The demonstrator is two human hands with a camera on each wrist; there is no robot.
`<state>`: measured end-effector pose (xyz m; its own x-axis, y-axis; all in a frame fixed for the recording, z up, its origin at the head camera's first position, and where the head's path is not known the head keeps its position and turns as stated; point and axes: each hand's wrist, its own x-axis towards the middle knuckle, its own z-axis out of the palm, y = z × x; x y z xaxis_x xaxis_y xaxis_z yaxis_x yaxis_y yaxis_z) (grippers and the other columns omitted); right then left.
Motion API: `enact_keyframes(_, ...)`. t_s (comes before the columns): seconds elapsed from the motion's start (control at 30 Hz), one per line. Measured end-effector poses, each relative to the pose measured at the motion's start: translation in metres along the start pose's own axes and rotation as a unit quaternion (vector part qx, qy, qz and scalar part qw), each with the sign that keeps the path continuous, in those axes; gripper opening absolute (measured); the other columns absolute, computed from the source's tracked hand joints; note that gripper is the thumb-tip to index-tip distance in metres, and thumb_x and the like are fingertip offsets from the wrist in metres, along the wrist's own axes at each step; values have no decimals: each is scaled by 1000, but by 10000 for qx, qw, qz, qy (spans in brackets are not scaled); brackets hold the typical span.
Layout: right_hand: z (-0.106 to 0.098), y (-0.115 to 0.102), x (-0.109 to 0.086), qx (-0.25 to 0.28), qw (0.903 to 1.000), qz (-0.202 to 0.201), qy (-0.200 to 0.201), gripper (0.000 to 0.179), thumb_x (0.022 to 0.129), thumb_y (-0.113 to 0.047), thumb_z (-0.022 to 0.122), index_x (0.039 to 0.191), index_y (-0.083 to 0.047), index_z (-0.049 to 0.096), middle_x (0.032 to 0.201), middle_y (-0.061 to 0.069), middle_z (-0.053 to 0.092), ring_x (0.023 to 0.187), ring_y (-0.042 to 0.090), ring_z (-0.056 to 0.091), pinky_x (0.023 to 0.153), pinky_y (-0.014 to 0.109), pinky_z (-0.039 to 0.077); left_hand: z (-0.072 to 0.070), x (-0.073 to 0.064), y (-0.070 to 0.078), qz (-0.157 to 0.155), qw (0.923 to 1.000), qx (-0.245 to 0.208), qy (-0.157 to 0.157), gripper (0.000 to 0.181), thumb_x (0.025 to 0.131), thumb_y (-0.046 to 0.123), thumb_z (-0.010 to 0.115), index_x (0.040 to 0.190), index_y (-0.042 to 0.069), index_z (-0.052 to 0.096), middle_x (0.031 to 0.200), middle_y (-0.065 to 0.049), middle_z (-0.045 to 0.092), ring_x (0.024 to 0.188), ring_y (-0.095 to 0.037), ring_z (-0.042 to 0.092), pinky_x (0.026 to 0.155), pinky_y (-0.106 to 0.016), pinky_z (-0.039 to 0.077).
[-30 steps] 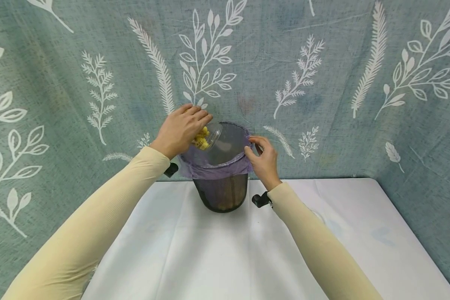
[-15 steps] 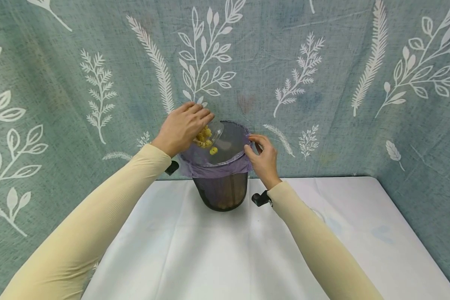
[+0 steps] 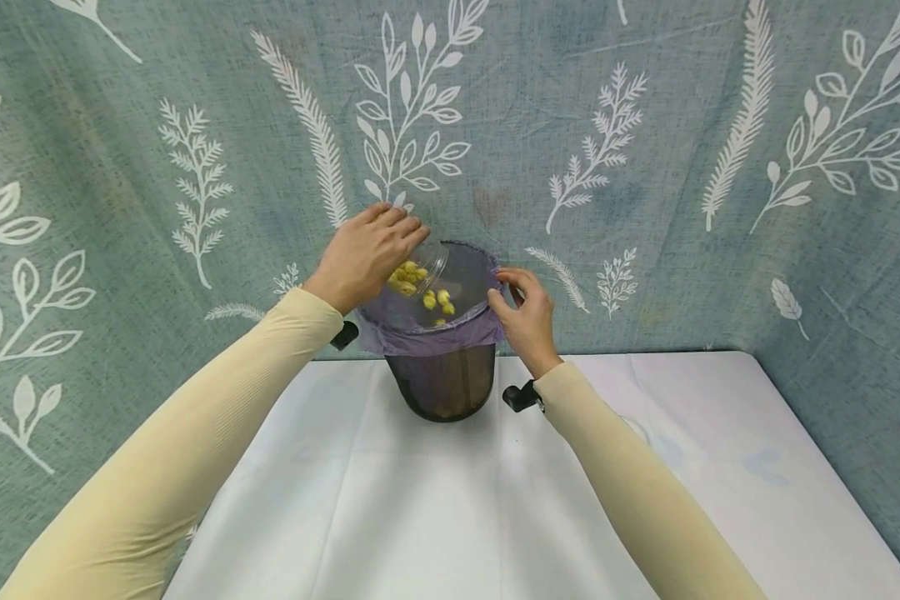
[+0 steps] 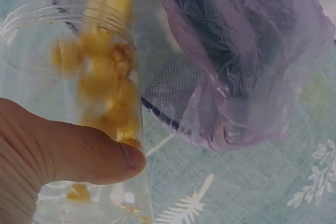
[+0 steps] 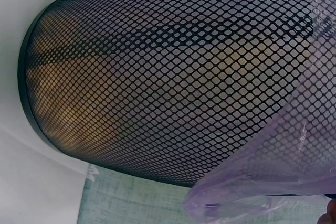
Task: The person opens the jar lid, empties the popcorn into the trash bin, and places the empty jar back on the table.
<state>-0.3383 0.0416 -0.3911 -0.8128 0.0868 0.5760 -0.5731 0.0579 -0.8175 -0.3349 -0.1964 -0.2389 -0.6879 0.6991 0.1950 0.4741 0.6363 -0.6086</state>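
My left hand [image 3: 367, 258] grips a clear plastic jar [image 4: 31, 51], tipped over the mouth of a black mesh wastebasket [image 3: 446, 387]. Yellow popcorn [image 3: 408, 277] slides along the jar's lower side, and several pieces are in mid-air below its mouth. The left wrist view shows my thumb [image 4: 100, 156] across the jar and blurred popcorn pouring past the threaded rim. A thin purple bin liner [image 3: 442, 340] is folded over the wastebasket's rim. At the right of that rim my right hand [image 3: 528, 317] pinches the liner's edge between thumb and fingers.
The wastebasket stands on a white-covered table [image 3: 435, 508], near its back edge. Behind and at both sides hangs a green cloth [image 3: 495, 125] with white leaf patterns. Yellowish contents [image 5: 79, 114] show through the mesh near the base in the right wrist view.
Popcorn has begun to fall from the jar: one piece dropped half a second ago, and several are falling now. The jar shifted slightly right; the right hand stayed at the rim.
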Motion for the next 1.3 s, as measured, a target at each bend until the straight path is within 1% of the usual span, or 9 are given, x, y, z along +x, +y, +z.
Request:
enact_keyframes(0.1,0,1,2,-35,10000,28,-24,26,97,3,69,121,12,68,135,24,62,132,32,58,116,35,43,-1,1,0,18,9999,108,21,61,95,-4,72,152,3,52,152,-17,56,144,-37,47,125,-48,29)
enact_keyframes(0.2,-1,1,1,16,10000,0,-34,26,97,2,69,120,13,67,134,24,62,131,32,58,116,35,43,0,1,1,27,9999,155,7,62,94,-2,74,152,3,53,152,-16,56,144,-36,48,125,-48,29)
enact_keyframes(0.23,-1,1,1,54,10000,-35,-35,26,97,3,69,120,14,67,133,25,62,131,34,58,117,37,43,0,1,1,27,9999,164,-5,62,94,-2,74,152,4,52,152,-16,56,144,-36,47,125,-48,29)
enact_keyframes(0.33,-2,-16,-4,129,9999,-53,-42,24,96,7,67,119,17,66,133,32,60,131,43,57,117,48,42,0,2,3,35,9998,162,-57,66,92,-4,75,153,4,52,152,-16,55,144,-36,47,126,-48,28)
enact_keyframes(0.47,-3,-39,-11,178,9998,13,-58,23,96,12,65,118,20,65,133,39,57,131,50,54,117,57,40,1,1,5,65,9999,126,-59,66,91,-6,75,153,4,52,152,-16,56,144,-36,47,126,-48,27)
enact_keyframes(0.87,-3,-40,-10,170,9998,0,-43,24,97,11,64,119,20,64,133,38,57,131,49,54,117,56,40,-1,2,6,67,9999,115,-39,67,91,-6,75,153,4,52,152,-16,55,145,-37,46,126,-48,27)
enact_keyframes(1.1,-4,-41,-10,134,9999,34,-72,24,97,11,64,119,19,64,133,38,57,131,48,54,118,54,40,1,-2,4,13,9999,-98,-55,68,91,-7,73,154,2,49,154,-17,54,146,-37,45,126,-49,27)
enact_keyframes(1.2,-3,-35,-8,127,9999,24,-80,24,97,10,64,120,19,64,134,37,57,132,48,54,118,53,40,2,-5,2,-47,9995,-321,-15,70,90,-9,71,155,1,48,154,-18,53,145,-37,45,126,-49,27)
enact_keyframes(1.3,-1,-20,-5,105,9999,10,-63,25,98,9,65,121,18,64,135,36,57,133,47,54,118,52,40,3,-6,0,-120,9988,-476,5,75,87,-9,71,156,1,46,155,-18,52,145,-37,45,125,-48,28)
